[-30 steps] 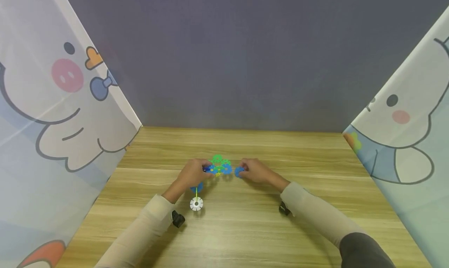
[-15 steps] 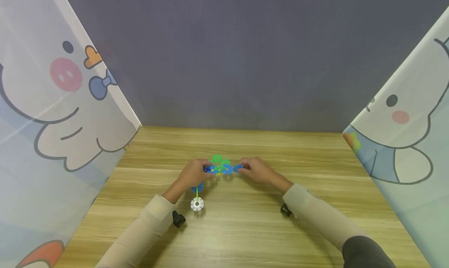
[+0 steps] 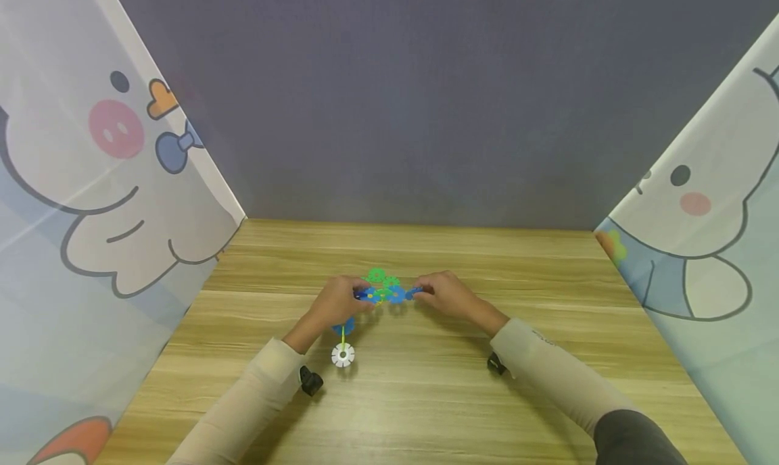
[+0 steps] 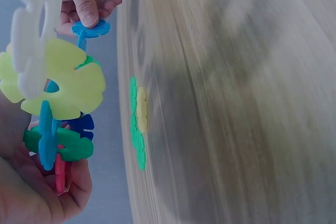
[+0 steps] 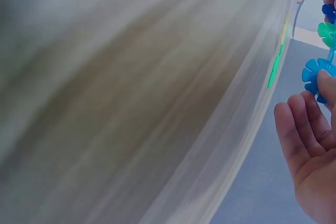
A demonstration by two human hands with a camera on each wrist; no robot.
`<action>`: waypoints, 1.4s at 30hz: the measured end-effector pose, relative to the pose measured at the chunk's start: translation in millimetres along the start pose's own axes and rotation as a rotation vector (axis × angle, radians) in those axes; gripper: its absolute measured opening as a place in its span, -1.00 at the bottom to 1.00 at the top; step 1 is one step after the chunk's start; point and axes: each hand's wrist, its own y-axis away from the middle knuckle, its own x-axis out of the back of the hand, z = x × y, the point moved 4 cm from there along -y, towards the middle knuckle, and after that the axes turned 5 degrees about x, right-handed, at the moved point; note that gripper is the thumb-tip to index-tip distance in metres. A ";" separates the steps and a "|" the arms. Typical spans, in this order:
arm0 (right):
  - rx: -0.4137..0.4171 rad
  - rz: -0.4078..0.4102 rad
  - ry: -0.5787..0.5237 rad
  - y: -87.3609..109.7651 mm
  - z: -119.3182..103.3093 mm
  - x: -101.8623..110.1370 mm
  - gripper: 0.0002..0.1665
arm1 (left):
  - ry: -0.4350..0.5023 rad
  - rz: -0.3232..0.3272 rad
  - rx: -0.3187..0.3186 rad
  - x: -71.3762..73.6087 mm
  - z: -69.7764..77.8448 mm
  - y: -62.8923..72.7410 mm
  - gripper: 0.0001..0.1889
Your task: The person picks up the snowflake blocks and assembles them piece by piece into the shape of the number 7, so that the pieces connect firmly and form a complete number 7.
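My left hand (image 3: 335, 297) grips a chain of slotted plastic snowflake discs joined edge to edge. In the left wrist view, a white disc (image 4: 29, 40), a pale yellow disc (image 4: 79, 82), a blue disc (image 4: 46, 140) and a green disc (image 4: 76, 149) belong to it. A red disc (image 4: 60, 171) lies against the left fingers, with a dark blue disc (image 4: 81, 124) behind. Thumb and fingers of my right hand (image 3: 449, 295) pinch a blue disc (image 5: 312, 74) at the chain's right end, right at the neighbouring blue disc (image 3: 396, 295).
Loose green discs (image 4: 135, 129) and a yellow disc (image 4: 142, 109) lie flat on the wooden table (image 3: 426, 397) beyond the chain. A grey wall (image 3: 389, 100) rises behind the table, and cartoon-printed panels (image 3: 140, 201) stand at the sides.
The right hand's blue disc has turned from facing the camera to nearly edge-on and moved left to the chain's end. The left hand has barely moved.
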 end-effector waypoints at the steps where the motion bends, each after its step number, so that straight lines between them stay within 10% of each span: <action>1: 0.000 0.003 0.007 -0.1 -0.1 0.0 -0.88 | 0.000 0.000 -0.004 -0.5 0.0 0.0 -0.56; 42: 0.221 0.120 0.151 3.3 -18.3 3.8 -0.82 | -0.033 0.004 -0.115 -3.4 17.3 -0.2 -0.59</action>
